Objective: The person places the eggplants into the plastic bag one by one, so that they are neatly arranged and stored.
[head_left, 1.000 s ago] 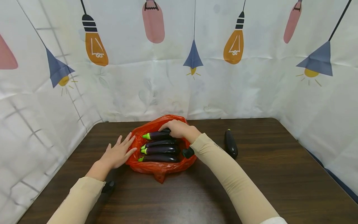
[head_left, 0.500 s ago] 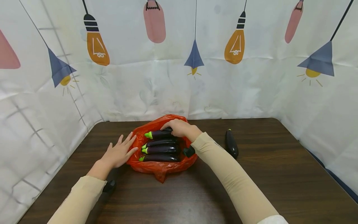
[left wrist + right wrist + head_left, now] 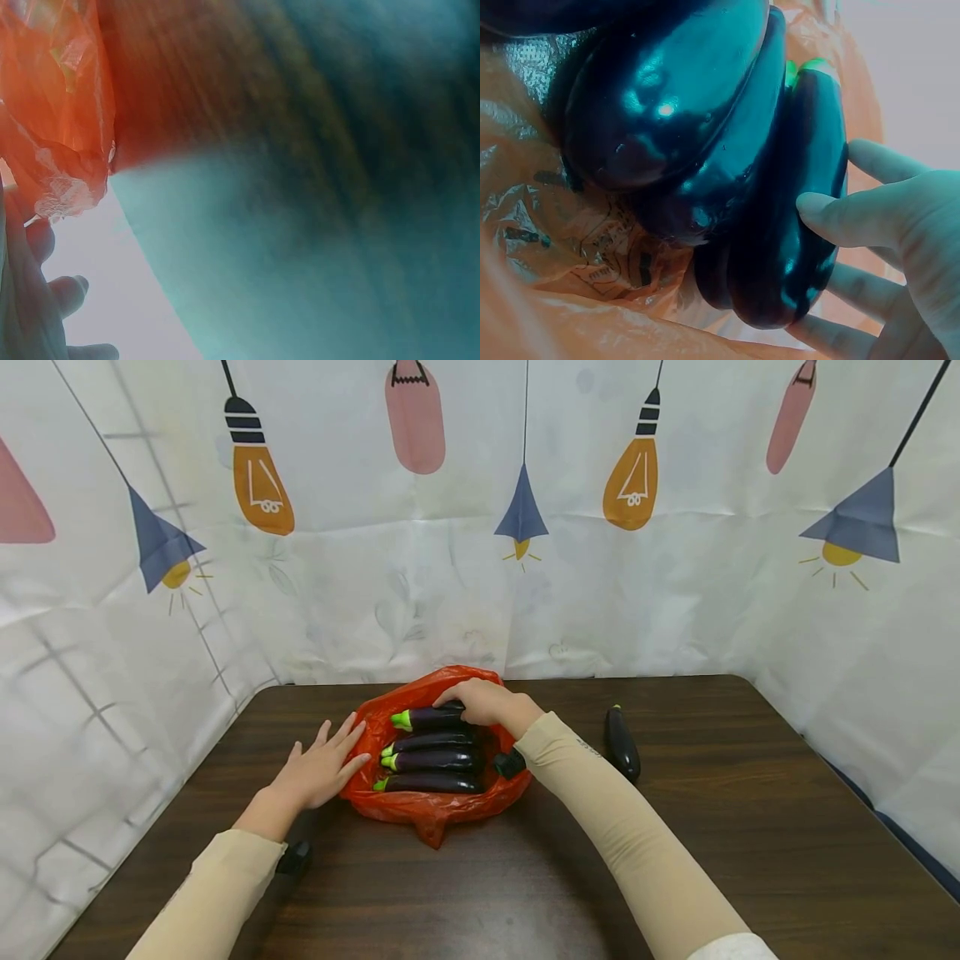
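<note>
A red plastic bag (image 3: 420, 810) lies spread open at the table's far middle, with several dark purple eggplants (image 3: 435, 762) side by side in it, green stem ends to the left. My right hand (image 3: 483, 700) grips the rearmost eggplant (image 3: 427, 719) inside the bag. In the right wrist view the thumb (image 3: 817, 206) lies on one side of that eggplant (image 3: 787, 247), the other fingers around its far side. My left hand (image 3: 315, 772) has its fingers spread at the bag's left rim. In the left wrist view the fingers (image 3: 67, 296) are beside the bag's film (image 3: 60, 127).
Another eggplant (image 3: 621, 745) lies alone on the dark wooden table (image 3: 750, 810), right of the bag and beyond the right forearm. A white curtain (image 3: 465, 593) printed with lamps hangs around the table's back and sides.
The eggplant under my right hand has shifted slightly right and away in the bag, along with the hand. My left hand stays at the bag's left rim.
</note>
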Motion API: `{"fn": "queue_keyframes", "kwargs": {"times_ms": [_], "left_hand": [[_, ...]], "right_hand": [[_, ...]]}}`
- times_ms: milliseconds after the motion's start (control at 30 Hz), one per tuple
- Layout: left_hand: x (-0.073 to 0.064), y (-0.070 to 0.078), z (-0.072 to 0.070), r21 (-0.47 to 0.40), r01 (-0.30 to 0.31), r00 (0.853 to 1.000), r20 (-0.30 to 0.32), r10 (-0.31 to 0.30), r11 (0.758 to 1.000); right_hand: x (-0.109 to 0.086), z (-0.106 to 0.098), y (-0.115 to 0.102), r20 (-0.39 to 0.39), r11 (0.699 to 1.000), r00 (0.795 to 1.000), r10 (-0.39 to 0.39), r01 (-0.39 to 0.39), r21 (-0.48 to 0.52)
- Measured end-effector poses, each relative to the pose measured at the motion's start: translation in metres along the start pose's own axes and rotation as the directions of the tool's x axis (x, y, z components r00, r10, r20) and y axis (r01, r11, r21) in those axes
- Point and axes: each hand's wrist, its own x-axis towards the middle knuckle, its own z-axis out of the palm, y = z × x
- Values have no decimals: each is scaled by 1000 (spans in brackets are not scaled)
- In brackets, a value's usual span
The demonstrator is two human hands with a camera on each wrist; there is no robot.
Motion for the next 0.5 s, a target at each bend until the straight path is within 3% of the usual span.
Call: {"fn": "queue_keyframes", "kwargs": {"times_ms": [500], "left_hand": [[-1, 1, 0, -1, 0, 1000, -7, 0, 1000]], "right_hand": [[1, 0, 0, 20, 1000, 1000, 13, -14, 7]]}}
